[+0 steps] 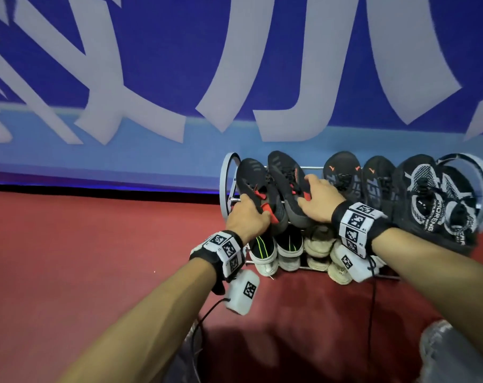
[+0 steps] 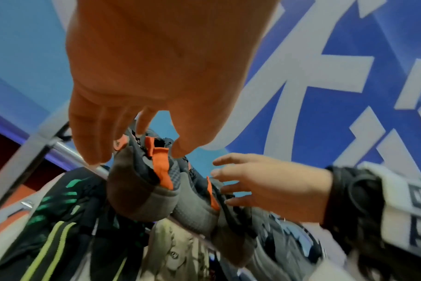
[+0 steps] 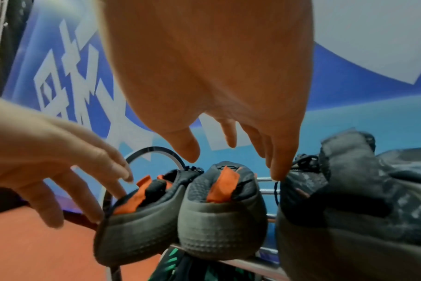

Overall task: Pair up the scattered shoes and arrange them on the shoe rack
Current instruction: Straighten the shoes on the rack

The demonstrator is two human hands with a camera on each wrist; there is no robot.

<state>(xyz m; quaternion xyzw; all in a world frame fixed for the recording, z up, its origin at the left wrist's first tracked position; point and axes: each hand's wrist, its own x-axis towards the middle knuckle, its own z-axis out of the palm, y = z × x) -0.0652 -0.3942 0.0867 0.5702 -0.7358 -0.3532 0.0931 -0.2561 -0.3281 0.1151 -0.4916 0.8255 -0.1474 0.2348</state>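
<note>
A metal shoe rack [image 1: 226, 180] stands against the blue wall. At the left end of its top shelf sit two black shoes with orange heel tabs, heels toward me: the left shoe [image 1: 250, 175] [image 3: 142, 228] and the right shoe [image 1: 283, 172] [image 3: 221, 224]. My left hand [image 1: 251, 214] [image 3: 103, 190] touches the left shoe's heel with spread, fairly straight fingers. Over the right shoe's collar my right hand [image 1: 312, 197] [image 3: 233, 159] hovers with its fingers extended and nothing in it.
The top shelf also holds a black pair with orange logos [image 1: 356, 178] and a black-and-white knit pair [image 1: 439, 194]. Below are a green-striped pair [image 1: 276, 250] and a beige pair [image 1: 320, 250]. Red floor [image 1: 96, 258] spreads out to the left. Cables hang from my wrists.
</note>
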